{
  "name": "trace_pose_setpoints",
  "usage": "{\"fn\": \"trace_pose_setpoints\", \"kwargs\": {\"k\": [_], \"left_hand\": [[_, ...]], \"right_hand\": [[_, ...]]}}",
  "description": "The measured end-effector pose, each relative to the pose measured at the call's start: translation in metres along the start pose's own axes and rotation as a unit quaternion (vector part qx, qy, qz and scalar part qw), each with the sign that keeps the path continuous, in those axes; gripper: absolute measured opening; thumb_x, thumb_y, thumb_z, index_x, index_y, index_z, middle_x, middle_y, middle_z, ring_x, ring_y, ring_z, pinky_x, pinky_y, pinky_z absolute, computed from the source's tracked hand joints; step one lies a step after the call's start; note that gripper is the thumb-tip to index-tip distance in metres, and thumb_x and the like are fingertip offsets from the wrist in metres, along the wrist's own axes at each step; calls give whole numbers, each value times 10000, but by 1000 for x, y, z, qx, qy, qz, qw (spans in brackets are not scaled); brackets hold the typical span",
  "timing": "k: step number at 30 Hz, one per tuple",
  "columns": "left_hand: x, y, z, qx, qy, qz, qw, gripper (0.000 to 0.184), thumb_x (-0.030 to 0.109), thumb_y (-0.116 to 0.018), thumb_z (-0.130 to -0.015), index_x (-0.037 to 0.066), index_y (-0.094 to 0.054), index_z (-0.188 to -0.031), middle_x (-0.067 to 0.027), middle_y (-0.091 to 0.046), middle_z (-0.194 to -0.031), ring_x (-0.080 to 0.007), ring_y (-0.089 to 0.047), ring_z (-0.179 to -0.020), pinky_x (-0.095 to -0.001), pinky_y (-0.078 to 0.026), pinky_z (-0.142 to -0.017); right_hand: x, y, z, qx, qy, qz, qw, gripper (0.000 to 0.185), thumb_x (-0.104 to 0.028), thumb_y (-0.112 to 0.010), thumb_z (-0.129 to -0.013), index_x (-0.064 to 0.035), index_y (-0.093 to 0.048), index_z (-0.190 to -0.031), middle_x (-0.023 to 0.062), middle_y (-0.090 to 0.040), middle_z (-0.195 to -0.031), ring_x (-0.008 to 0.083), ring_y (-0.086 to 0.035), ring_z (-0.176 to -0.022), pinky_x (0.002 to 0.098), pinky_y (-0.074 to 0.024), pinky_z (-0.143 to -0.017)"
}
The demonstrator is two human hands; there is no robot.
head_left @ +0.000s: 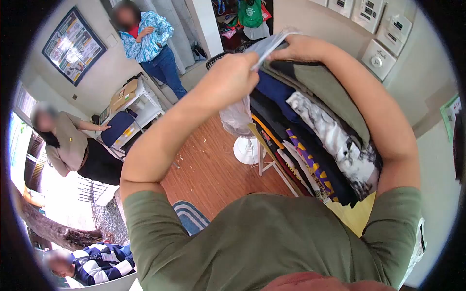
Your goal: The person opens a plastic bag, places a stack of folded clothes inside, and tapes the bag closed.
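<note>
My left hand (235, 72) is closed on the edge of a clear plastic bag (272, 47), its fingers pinched round the film. My right hand (298, 47) grips the far side of the same plastic, with its fingertips partly hidden. Below both arms lies a row of folded clothes (310, 116). Among them are an olive garment (335, 92), a navy one (274, 89), a white and grey patterned one (325, 126) and a purple one with yellow shapes (310, 162). The olive garment is closest to my right forearm.
A white stand fan (245, 149) with plastic over its head stands left of the clothes. One person (150, 39) stands at the back, another (80, 140) beside a white shelf (145, 104), a third (102, 264) at lower left. Switch boxes (381, 60) line the right wall.
</note>
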State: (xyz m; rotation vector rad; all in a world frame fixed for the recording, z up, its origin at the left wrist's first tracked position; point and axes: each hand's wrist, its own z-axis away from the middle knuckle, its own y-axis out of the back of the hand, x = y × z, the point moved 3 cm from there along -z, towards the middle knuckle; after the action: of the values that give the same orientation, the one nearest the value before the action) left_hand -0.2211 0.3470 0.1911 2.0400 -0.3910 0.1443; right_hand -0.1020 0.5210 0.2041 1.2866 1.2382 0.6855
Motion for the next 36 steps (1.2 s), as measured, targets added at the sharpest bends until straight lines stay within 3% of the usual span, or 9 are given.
{"fn": "trace_pose_setpoints", "kwargs": {"k": [6, 8, 11, 15, 19, 23, 28, 31, 36], "left_hand": [[10, -45, -11, -59, 137, 277, 949, 115, 138, -564, -847, 37, -619, -850, -3, -603, -694, -103, -574, -645, -258, -412, -522], [11, -28, -18, -94, 229, 380, 891, 180, 216, -545, -874, 56, -614, -830, -15, -575, -626, -111, -539, -537, -239, -370, -480], [24, -14, -41, -81, 224, 368, 899, 305, 342, -551, -903, 53, -614, -827, -18, -539, -564, -117, -494, -449, -242, -344, -450], [31, -31, -104, -132, 212, 220, 943, 439, 448, -619, -866, 28, -634, -736, -35, -510, -527, -120, -443, -405, -280, -332, -411], [36, -65, -185, -128, -9, -99, 987, 321, 307, -694, -780, -13, -695, -751, -133, -627, -622, -221, -576, -532, -405, -448, -480], [84, -106, -233, -185, -217, -313, 906, 242, 211, -695, -725, -7, -714, -830, -207, -665, -727, -312, -650, -690, -408, -509, -671], [128, -89, -168, -140, -108, -104, 979, 246, 222, -662, -778, -23, -685, -786, -241, -658, -770, -356, -653, -713, -416, -504, -666], [94, -40, -111, -117, -66, -47, 990, 272, 249, -657, -819, -17, -668, -870, -208, -660, -776, -329, -643, -725, -409, -502, -695], [43, -34, -34, 67, -38, 35, 996, 270, 242, -679, -852, 2, -636, -967, -109, -635, -803, -257, -632, -781, -357, -502, -755]], "right_hand": [[-9, 17, 13, -32, -123, 40, 991, 649, -611, -622, -814, -16, -694, -1065, 183, -690, -997, 261, -638, -915, 404, -485, -833], [5, 34, 18, -108, -125, 9, 986, 794, -703, -589, -790, 27, -678, -1089, 207, -684, -1016, 268, -629, -940, 398, -477, -851], [-27, 88, 68, -212, -137, 60, 966, 1002, -779, -543, -759, 62, -519, -1302, 308, -561, -1242, 364, -575, -1126, 402, -429, -979], [-27, 22, 109, -84, -206, 179, 958, 1183, -840, -467, -736, -14, -123, -1511, 344, -110, -1517, 518, -212, -1377, 500, -244, -1132], [-35, 10, 117, -39, -198, 180, 963, 1205, -854, -470, -717, -8, -136, -1507, 352, -103, -1514, 556, -151, -1375, 540, -209, -1132], [-22, -2, 112, -26, -163, 205, 965, 1205, -856, -464, -718, -17, -121, -1512, 342, -110, -1519, 564, -136, -1374, 568, -192, -1128], [-11, -1, 117, 20, -34, 42, 998, 1013, -675, -627, -776, -4, -287, -1453, 203, -296, -1514, 305, -316, -1393, 382, -305, -1122], [-8, 6, 114, -79, -130, -16, 988, 999, -686, -615, -778, -8, -314, -1447, 211, -289, -1515, 309, -282, -1410, 387, -268, -1141], [-2, -5, 112, 125, -75, 132, 980, 957, -684, -611, -784, 53, -421, -1364, 277, -457, -1377, 364, -434, -1306, 390, -316, -1104]]}}
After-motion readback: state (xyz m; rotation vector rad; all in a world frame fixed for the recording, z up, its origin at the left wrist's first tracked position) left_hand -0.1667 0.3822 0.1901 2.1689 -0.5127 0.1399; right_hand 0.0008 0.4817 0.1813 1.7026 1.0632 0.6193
